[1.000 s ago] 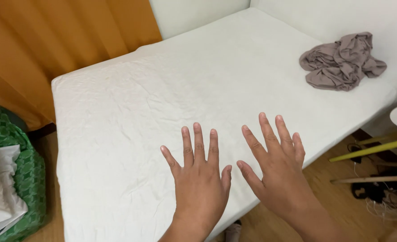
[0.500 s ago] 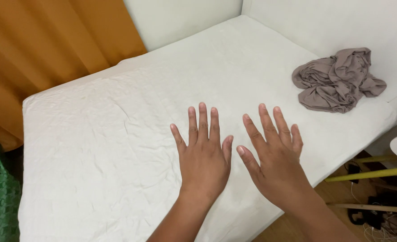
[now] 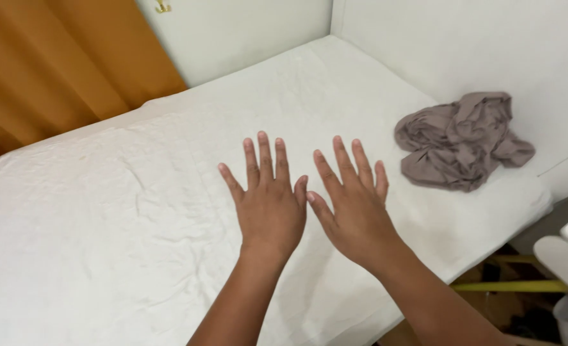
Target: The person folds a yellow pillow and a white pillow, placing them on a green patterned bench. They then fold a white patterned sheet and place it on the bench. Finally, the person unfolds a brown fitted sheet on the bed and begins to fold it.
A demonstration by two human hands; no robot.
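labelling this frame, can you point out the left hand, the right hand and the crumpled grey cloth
left hand (image 3: 268, 208), head view, back of the hand
right hand (image 3: 354, 208), head view, back of the hand
crumpled grey cloth (image 3: 460, 141), head view, middle of the bundle

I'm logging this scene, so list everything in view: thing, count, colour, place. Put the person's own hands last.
mattress: one, white with a creased cover, fills the middle of the view.
crumpled cloth: one, grey-brown, on the mattress by the right wall, apart from both hands.
curtain: one, orange, upper left behind the mattress.
walls: two, white, meeting in a corner at the top.
yellow bar: one, low right beside the mattress; what it belongs to cannot be told.
pale rounded objects: at least two, lower right edge, cut off by the frame.
left hand: one, open, fingers spread, palm down over the mattress.
right hand: one, open, fingers spread, beside the left.
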